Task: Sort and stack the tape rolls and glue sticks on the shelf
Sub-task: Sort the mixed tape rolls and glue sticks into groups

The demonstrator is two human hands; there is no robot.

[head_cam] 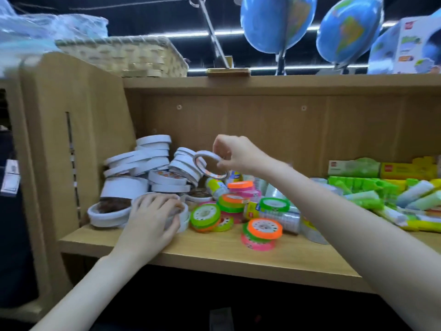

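Right hand [235,152] pinches thin white roll [210,164] in air; left hand [152,212] grips white roll [182,217] on shelf [214,249]. Mid-sort: next, set it flat on white pile [145,161].

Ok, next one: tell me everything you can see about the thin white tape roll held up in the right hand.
The thin white tape roll is a narrow ring with a white outer face, an open centre and some orange print along its lower inner edge. It looks like paper-backed tape on a slim core. The right hand pinches its upper right rim, holding it tilted in the air above the shelf, just right of the white tape pile. Whether it touches the pile cannot be told.
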